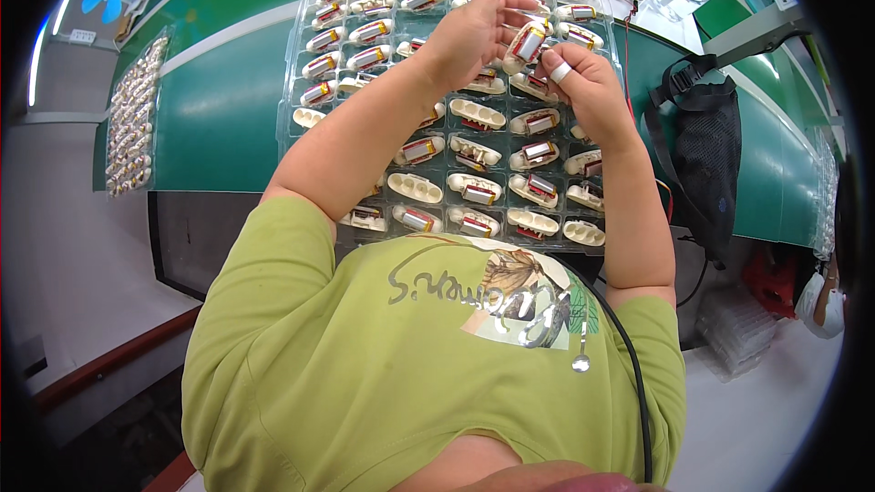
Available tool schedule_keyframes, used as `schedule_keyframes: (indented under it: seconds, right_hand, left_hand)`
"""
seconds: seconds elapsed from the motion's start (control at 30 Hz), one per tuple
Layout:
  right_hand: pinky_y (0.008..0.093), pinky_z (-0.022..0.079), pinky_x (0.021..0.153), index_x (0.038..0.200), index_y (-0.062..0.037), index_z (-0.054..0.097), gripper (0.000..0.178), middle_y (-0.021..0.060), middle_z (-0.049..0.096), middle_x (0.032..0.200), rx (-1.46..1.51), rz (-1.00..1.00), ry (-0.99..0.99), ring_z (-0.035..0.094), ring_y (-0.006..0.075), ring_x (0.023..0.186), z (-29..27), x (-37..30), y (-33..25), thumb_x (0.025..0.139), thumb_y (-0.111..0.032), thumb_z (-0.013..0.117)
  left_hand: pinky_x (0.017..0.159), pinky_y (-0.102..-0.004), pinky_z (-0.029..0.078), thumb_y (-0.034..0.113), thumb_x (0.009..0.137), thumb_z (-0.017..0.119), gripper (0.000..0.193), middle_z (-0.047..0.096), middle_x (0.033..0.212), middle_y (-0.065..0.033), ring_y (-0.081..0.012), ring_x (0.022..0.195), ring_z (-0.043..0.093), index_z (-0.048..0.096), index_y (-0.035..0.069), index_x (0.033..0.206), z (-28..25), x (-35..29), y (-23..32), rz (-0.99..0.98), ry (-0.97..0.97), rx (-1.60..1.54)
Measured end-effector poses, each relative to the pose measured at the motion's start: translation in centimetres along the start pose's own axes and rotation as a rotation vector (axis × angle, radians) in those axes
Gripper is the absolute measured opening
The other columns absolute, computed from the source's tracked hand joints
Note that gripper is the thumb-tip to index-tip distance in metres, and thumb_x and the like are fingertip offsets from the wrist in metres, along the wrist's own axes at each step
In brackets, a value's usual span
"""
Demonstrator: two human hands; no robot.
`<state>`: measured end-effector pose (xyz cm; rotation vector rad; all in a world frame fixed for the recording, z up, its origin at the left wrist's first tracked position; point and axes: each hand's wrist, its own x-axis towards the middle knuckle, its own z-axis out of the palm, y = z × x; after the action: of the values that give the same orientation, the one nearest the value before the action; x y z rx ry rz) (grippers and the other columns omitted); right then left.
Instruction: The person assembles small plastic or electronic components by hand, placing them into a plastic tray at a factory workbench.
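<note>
Over the tray (pixel 293 68), your right hand (pixel 588 91) is gripping a cream shell (pixel 516 54), your left hand (pixel 469 36) is hanging open; slackening could be dropping its silver cell (pixel 530 42).

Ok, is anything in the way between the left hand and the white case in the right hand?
Nothing visible: the left hand is right beside the white case, which the right hand holds over the tray. Whether they touch is unclear.
</note>
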<state>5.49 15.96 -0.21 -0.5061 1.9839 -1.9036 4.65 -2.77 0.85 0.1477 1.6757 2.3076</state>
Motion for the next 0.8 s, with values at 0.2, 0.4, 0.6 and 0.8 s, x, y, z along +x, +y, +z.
schedule_keyframes:
  seconds: [0.2,0.4,0.6,0.8]
  right_hand:
    - [0.0162,0.030,0.052,0.085,-0.0061,0.061,0.023,-0.0059,0.055,0.074,0.058,0.038,-0.029,0.039,-0.0002,0.060,-0.8,0.1,0.1,0.097,-0.024,0.052]
    - [0.0173,0.035,0.058,0.089,-0.0059,0.064,0.021,-0.0045,0.058,0.078,0.174,0.090,-0.039,0.043,0.0015,0.065,-1.2,0.2,0.2,0.096,-0.024,0.054]
    - [0.0164,0.035,0.057,0.091,-0.0062,0.064,0.020,-0.0051,0.057,0.078,0.209,0.089,-0.017,0.043,0.0009,0.065,-1.3,0.2,0.5,0.096,-0.024,0.054]
    - [0.0152,0.032,0.053,0.087,-0.0079,0.060,0.023,-0.0051,0.055,0.078,0.137,0.082,0.025,0.041,0.0005,0.062,-0.8,0.1,0.2,0.098,-0.026,0.050]
  left_hand:
    - [0.075,-0.0260,0.050,0.051,0.100,0.021,0.064,0.062,0.098,-0.0102,-0.0131,0.083,0.059,0.057,-0.002,0.108,-1.7,1.2,-2.1,-0.009,0.049,0.000]
    - [0.066,-0.0239,0.050,0.049,0.101,0.024,0.062,0.063,0.091,-0.0091,-0.0106,0.073,0.058,0.059,-0.002,0.103,-1.9,1.6,-2.5,-0.005,0.076,-0.015]
    - [0.062,-0.0234,0.050,0.045,0.102,0.026,0.058,0.063,0.089,-0.0086,-0.0103,0.070,0.057,0.059,-0.002,0.102,-1.7,1.5,-2.4,0.006,0.086,-0.001]
    - [0.062,-0.0236,0.050,0.044,0.102,0.028,0.056,0.063,0.089,-0.0089,-0.0104,0.070,0.057,0.059,-0.002,0.100,-1.7,1.5,-2.3,0.003,0.084,0.012]
